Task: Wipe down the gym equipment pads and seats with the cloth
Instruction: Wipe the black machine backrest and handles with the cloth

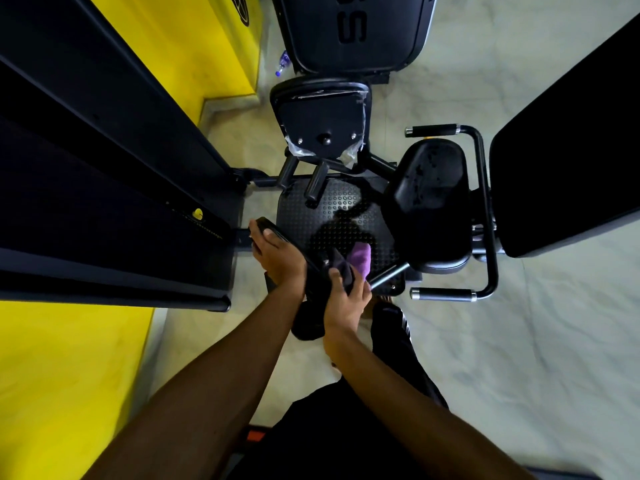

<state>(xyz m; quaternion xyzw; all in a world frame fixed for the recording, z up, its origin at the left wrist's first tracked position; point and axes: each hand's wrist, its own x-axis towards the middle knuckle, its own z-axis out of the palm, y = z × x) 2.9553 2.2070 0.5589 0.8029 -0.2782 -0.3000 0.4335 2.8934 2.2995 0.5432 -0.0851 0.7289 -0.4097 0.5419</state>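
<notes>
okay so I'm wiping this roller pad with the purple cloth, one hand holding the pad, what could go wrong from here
1. The left hand grips the roller pad at its end; if the pad turns or swings, the cloth in the right hand may skip parts of it.
2. The metal rod sits right beside the right hand, so a long stroke could knock the knuckles.
3. The seat shows specks and looks unwiped, so it is easy to forget.

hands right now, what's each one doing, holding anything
Left hand: closed around the end of a black pad.
Right hand: closed on the purple cloth, pressing it to the same pad.
</notes>
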